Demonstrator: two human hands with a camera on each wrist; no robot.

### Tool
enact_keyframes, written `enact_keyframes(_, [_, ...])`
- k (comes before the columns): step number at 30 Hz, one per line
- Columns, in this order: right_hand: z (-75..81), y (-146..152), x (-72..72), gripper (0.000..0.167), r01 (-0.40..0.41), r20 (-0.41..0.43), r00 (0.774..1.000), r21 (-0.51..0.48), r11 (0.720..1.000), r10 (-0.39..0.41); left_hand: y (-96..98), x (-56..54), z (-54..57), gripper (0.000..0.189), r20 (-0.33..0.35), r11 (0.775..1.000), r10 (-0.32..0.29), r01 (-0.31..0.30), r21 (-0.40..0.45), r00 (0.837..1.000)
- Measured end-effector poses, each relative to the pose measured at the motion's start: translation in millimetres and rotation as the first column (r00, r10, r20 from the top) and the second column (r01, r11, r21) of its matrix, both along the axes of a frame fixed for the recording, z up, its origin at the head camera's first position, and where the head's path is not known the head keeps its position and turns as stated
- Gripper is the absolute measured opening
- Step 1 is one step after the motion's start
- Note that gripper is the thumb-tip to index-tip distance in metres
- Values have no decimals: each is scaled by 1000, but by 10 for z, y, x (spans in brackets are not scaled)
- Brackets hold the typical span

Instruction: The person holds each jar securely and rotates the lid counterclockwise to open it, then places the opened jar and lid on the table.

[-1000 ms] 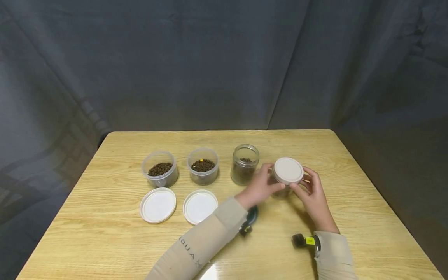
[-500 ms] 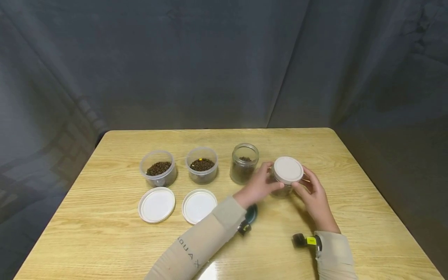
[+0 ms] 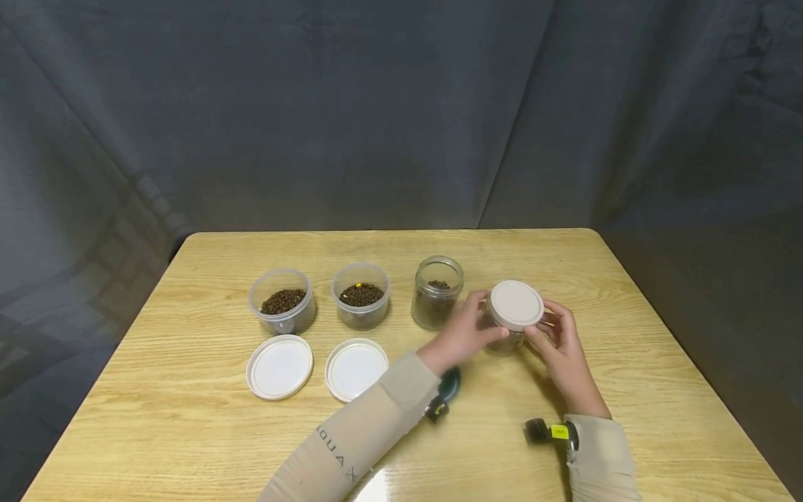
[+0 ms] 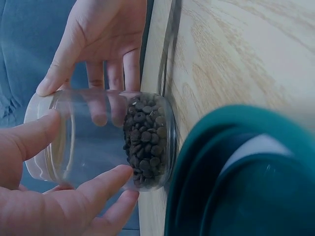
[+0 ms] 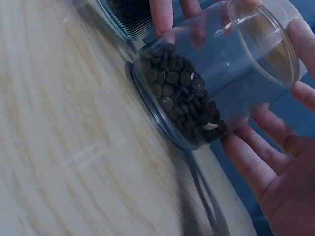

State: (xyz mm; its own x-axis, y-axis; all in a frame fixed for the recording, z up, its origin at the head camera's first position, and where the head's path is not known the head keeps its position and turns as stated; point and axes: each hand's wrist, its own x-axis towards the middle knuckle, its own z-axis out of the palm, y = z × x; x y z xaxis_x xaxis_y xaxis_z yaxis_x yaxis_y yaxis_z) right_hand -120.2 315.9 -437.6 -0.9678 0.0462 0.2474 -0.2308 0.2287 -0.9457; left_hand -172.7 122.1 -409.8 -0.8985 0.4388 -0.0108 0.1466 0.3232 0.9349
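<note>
A clear jar with a white lid stands upright at the right of the row in the head view. Dark brown pellets fill its lower part, with a few pale bits among them. My left hand holds the jar from the left, thumb at the lid's edge. From the other side my right hand grips it, its thumb also by the lid rim and its fingers along the wall. The lid sits on the jar's mouth; both wrist views show the jar's base at the tabletop.
Left of the held jar stand an open glass jar and two open plastic tubs, one left, one middle, all with pellets. Two white lids, left and middle, lie before the tubs. A teal lid lies under my left wrist.
Both hands keep hold of the lidded jar in nearly the same place. The whole view has shifted very slightly; the tubs and lids stay put.
</note>
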Motion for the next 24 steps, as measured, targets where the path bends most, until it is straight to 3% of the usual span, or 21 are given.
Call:
enact_keyframes(10, [-33,88,23,54,-48,23,999,30,998,48,-2,8,-8,79,5,1000,2,-2,-27,1000])
enact_keyframes(16, [-10,27,19,69,-1,10,1000,107,994,0,-4,28,-4,80,2,999,6,-6,-35,1000])
enact_keyframes(24, [-6,-15,8,62,28,-15,1000,96,995,-26,-9,43,1,80,-3,999,9,-9,-44,1000])
